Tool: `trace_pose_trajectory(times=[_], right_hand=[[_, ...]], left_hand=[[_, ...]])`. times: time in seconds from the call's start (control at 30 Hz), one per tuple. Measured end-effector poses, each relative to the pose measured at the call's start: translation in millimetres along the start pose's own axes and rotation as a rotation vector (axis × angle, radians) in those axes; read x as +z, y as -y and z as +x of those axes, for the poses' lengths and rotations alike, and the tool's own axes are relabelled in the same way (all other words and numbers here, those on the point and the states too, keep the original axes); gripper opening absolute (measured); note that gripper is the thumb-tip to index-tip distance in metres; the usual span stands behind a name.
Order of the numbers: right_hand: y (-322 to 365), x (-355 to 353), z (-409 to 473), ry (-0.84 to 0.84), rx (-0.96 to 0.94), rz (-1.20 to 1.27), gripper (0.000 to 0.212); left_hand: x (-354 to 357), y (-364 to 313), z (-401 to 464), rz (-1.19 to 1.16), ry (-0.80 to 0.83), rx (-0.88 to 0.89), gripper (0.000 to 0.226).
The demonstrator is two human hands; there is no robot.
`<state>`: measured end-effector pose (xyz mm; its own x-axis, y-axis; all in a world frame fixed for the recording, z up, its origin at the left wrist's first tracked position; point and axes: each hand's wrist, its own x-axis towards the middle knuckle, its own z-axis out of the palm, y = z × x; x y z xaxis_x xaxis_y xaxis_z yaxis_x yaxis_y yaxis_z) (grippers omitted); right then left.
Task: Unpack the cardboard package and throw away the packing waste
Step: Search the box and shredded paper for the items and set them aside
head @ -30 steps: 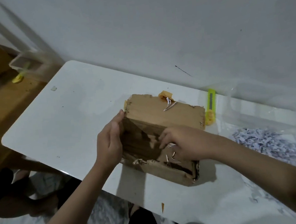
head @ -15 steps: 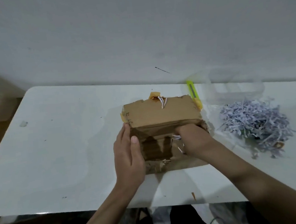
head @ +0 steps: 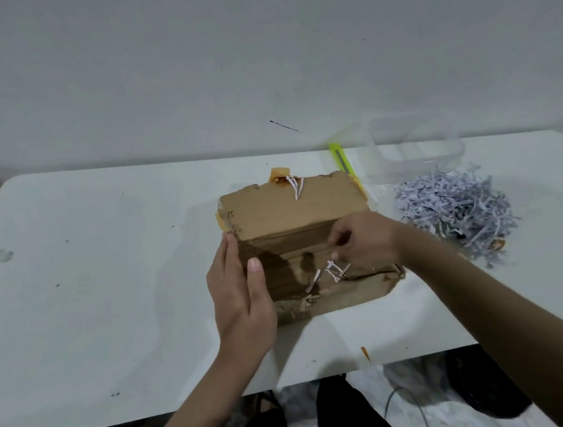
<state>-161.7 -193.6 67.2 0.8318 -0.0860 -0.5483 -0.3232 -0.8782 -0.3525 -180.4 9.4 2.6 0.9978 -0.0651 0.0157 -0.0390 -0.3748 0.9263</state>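
Note:
An open brown cardboard box [head: 290, 209] lies on the white table [head: 91, 283], its far flap folded back and torn. My left hand [head: 240, 303] holds the box's left wall, fingers outside and thumb over the rim. Inside the box, on the right, my right hand [head: 365, 239] has its fingers curled and pinches a few white shredded paper strips [head: 330, 270]. More strips stick to the far flap by a bit of yellow tape [head: 279, 174]. A pile of shredded paper [head: 454, 203] lies right of the box.
A yellow-green utility knife [head: 341, 159] lies behind the box near the wall. Next to it stands a clear plastic container [head: 418, 152]. A small orange scrap [head: 365, 353] sits near the table's front edge. Dark objects and a cable are on the floor below.
My right hand has closed its fingers on a few strips at the box's right inside. My left thumb has come over the left wall. My view has swung right and levelled.

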Motion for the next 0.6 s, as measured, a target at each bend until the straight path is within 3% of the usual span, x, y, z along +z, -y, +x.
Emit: trace_pose_trajectory(times=[0.1, 0.17, 0.23, 0.37, 0.5, 0.6], right_hand=[[17.9, 8.8, 0.3, 0.142, 0.071, -0.331, 0.016], [23.3, 15.1, 4.7, 0.276, 0.103, -0.434, 0.011], [21.0, 21.0, 11.3, 0.309, 0.132, -0.455, 0.018], [9.3, 22.8, 15.7, 0.241, 0.159, -0.288, 0.029], [-3.0, 20.8, 17.5, 0.094, 0.100, 0.079, 0.008], [-6.2, 10.4, 12.4, 0.061, 0.085, 0.331, 0.022]], left_hand=[[0.3, -1.1, 0.1, 0.009, 0.004, 0.004, 0.075], [0.3, -1.6, 0.8, 0.006, 0.005, -0.003, 0.075], [0.5, -2.0, 0.7, 0.005, 0.004, -0.005, 0.075], [1.5, -1.5, -0.1, 0.007, 0.000, -0.009, 0.074], [1.1, 0.6, 1.5, 0.028, -0.006, 0.000, 0.074], [0.0, 0.8, 1.7, 0.038, 0.002, 0.006, 0.073]])
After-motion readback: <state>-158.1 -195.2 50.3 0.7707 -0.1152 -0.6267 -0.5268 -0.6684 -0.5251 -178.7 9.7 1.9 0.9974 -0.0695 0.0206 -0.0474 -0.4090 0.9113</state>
